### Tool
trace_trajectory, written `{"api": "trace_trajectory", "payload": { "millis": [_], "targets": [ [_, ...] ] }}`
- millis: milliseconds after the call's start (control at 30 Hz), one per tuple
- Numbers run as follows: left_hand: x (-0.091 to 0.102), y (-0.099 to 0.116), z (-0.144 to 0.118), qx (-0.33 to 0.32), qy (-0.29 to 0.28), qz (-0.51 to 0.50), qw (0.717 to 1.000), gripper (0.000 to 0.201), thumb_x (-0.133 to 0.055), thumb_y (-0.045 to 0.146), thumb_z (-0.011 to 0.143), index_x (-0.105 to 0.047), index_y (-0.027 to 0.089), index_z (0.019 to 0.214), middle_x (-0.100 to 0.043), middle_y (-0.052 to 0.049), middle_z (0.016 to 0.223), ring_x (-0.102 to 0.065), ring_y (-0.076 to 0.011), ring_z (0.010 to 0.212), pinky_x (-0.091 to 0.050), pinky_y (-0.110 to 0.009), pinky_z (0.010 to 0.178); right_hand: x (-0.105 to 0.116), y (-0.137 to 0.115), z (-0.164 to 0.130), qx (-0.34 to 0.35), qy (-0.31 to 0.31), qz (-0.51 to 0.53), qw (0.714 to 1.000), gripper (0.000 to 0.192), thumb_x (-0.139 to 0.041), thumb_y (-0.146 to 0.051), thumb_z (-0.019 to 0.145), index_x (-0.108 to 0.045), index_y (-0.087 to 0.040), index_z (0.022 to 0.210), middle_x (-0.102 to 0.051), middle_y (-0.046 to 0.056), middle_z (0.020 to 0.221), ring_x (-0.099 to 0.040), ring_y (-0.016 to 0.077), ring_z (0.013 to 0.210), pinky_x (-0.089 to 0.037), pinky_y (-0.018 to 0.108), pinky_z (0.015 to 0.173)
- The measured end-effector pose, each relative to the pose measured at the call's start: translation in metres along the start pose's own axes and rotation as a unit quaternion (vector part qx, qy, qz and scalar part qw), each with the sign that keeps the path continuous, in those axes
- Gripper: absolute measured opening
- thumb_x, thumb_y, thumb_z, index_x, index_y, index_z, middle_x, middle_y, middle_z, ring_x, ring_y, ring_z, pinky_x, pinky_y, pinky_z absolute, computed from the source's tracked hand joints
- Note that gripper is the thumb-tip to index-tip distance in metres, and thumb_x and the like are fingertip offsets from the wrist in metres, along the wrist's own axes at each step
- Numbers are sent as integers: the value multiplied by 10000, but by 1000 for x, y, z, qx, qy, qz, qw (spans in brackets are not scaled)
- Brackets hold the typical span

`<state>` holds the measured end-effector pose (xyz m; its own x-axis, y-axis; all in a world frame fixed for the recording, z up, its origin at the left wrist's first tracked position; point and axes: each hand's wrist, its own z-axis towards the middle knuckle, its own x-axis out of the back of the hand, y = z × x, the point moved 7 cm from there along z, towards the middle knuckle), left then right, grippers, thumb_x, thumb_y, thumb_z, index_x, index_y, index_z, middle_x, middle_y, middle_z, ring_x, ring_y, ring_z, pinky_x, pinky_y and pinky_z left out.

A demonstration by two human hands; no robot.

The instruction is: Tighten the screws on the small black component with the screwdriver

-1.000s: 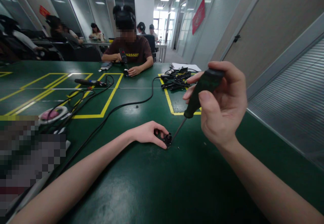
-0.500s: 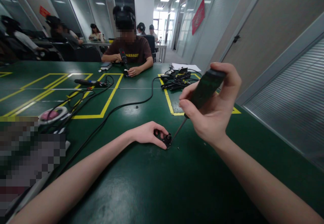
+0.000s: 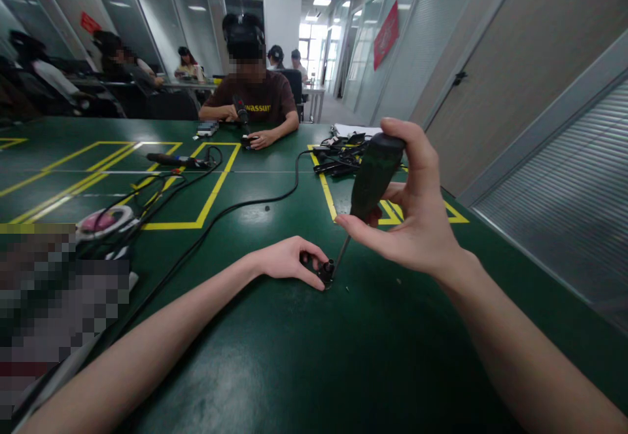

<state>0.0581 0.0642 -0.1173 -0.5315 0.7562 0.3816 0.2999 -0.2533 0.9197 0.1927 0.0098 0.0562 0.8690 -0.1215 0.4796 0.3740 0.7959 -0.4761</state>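
My left hand [image 3: 292,262] rests on the green table [image 3: 275,368], its thumb and fingers closed around a small black part [image 3: 328,270] with a short round post on top. In my right hand [image 3: 417,211] is a screwdriver [image 3: 375,173] with a thick dark handle, held between the thumb low on the grip and a finger over its butt end. The thin metal shaft slants down to the left, and its tip meets the right side of the black part. Exactly where the tip sits is too small to make out. A tiny screw-like piece [image 3: 347,289] lies just right of the part.
A heap of black cables and parts [image 3: 343,152] lies beyond my right hand. One long black cable [image 3: 230,206] crosses the table. An electric screwdriver [image 3: 176,160] and a white roll [image 3: 104,222] lie left. Opposite, a co-worker [image 3: 250,93] holds a tool.
The screwdriver has swung to the left and stands steeper, with my right hand's fingers shifted around its handle. My left hand and the black part stay put.
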Motion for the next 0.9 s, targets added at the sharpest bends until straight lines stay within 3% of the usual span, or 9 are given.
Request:
{"api": "trace_trajectory", "payload": {
  "millis": [67, 133, 233, 300, 400, 433, 500, 700, 900],
  "targets": [
    [0, -1, 0, 0, -2, 1, 1000, 437, -932, 408, 655, -819, 164, 999, -754, -19, 893, -618, -155, 803, -427, -263, 751, -1, -2, -1, -9, -7, 9, 1000, 945, -812, -228, 827, -316, -490, 1587, -462, 17, 1591, -674, 91, 641, -536, 251, 491],
    [0, -1, 0, 1, -5, 1, 1000, 443, -930, 410, 659, -818, 166, 1012, -760, -22, 902, -626, -155, 796, -430, -263, 747, -2, 2, -1, -29, -14, 11, 999, 961, -815, -229, 810, -317, -460, 1599, -508, 33, 1550, -679, 113, 666, -544, 266, 511],
    [0, 0, 0, 0, -8, 0, 1000, 439, -926, 408, 662, -817, 167, 1012, -766, -22, 905, -633, -155, 794, -437, -262, 749, -3, 9, -1, -70, -35, 7, 997, 814, -803, -250, 800, -474, -336, 1540, -717, 37, 1176, -666, 152, 664, -547, 277, 535],
    [0, 0, -1, 1, -6, -2, 1000, 436, -926, 401, 659, -816, 162, 1007, -767, -21, 903, -632, -154, 794, -440, -262, 753, -5, 12, 1, -89, -64, 8, 994, 598, -776, -245, 802, -639, -268, 1383, -738, 11, 917, -645, 155, 633, -551, 280, 559],
    [0, 1, -1, 4, -6, -3, 1000, 435, -921, 391, 660, -816, 156, 1011, -769, -23, 906, -628, -157, 806, -441, -268, 766, -9, 11, 3, -102, -115, 15, 988, 176, -743, -257, 805, -767, -196, 969, -718, 7, 740, -641, 149, 606, -536, 268, 566],
    [0, 1, -1, 5, -6, -2, 1000, 434, -920, 391, 659, -817, 156, 1009, -769, -24, 909, -627, -158, 808, -441, -269, 768, -10, 11, 4, -104, -132, 19, 986, 102, -738, -278, 809, -752, -185, 850, -712, 13, 713, -639, 147, 595, -523, 261, 554],
    [0, 2, -1, 7, -6, -2, 1000, 430, -921, 390, 654, -818, 160, 1002, -771, -22, 910, -627, -157, 803, -438, -270, 764, -12, 11, 4, -113, -159, 25, 980, 175, -738, -328, 816, -715, -179, 728, -697, 21, 672, -625, 142, 570, -490, 252, 525],
    [0, 3, -2, 7, -5, 3, 1000, 393, -918, 389, 661, -813, 167, 968, -764, -11, 887, -622, -148, 784, -432, -265, 751, -14, 19, -1, -176, -205, 35, 962, 191, -792, -337, 779, -691, -180, 734, -665, 14, 676, -597, 139, 587, -463, 253, 540],
    [0, 2, -2, 8, -5, 8, 1000, 406, -918, 394, 667, -811, 164, 984, -755, -10, 880, -613, -150, 797, -435, -264, 760, -21, 20, -5, -184, -259, 24, 948, 89, -714, -274, 808, -692, -194, 841, -604, -14, 691, -549, 135, 611, -425, 252, 554]
  ]
}}
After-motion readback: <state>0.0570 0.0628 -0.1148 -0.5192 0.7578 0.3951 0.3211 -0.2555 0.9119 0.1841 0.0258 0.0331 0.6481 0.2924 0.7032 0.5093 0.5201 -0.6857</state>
